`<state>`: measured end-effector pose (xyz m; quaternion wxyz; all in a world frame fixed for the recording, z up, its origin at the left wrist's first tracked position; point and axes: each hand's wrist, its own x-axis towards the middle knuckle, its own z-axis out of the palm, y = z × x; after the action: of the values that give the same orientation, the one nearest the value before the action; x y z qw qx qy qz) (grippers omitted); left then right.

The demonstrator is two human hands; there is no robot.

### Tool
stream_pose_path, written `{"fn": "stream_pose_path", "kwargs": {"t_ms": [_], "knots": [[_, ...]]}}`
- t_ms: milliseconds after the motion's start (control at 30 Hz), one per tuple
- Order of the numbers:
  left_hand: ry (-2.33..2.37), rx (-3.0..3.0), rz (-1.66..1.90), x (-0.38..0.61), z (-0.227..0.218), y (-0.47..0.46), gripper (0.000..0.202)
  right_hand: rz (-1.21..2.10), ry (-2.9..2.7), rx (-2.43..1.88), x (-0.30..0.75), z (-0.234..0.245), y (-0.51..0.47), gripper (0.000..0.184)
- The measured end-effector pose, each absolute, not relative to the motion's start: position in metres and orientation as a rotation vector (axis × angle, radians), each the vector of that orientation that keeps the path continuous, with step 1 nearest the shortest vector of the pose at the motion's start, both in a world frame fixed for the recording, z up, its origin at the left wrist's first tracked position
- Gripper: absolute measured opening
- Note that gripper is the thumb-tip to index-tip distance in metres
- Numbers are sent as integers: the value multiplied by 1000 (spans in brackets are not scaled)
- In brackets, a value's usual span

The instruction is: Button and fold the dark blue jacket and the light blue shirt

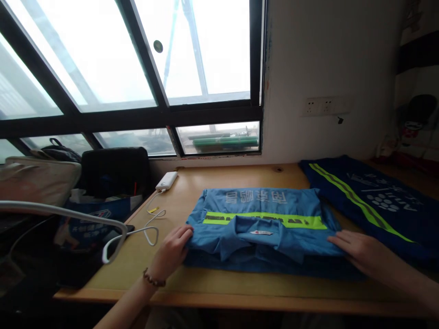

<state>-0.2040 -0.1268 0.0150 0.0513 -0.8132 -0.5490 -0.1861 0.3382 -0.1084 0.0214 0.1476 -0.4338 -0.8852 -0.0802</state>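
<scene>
A light blue shirt [260, 224] with a yellow-green reflective stripe and grey lettering lies folded on the wooden table [212, 283], collar toward me. My left hand [171, 251] grips the shirt's left edge, fingers curled on the cloth. At the shirt's right edge my right hand [360, 246] lies flat, fingers stretched out on the fabric.
A dark blue garment [370, 196] with a yellow-green stripe lies spread at the right. A white power bank [167, 181] with a white cable [151, 224] sits at the back left. Bags [68, 183] and a grey tube [68, 214] crowd the left side. A window and wall stand behind.
</scene>
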Motion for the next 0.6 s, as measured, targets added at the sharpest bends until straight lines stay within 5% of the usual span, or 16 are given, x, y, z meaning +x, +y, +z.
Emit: {"fn": "stream_pose_path", "kwargs": {"t_ms": [200, 600], "knots": [[-1668, -2628, -629, -219, -17, -148, 36, -61, -2580, -1220, 340, -4, -134, 38], [-1829, -2678, -783, -215, -9, -160, 24, 57, -2492, -1304, 347, -19, -142, 32]]}}
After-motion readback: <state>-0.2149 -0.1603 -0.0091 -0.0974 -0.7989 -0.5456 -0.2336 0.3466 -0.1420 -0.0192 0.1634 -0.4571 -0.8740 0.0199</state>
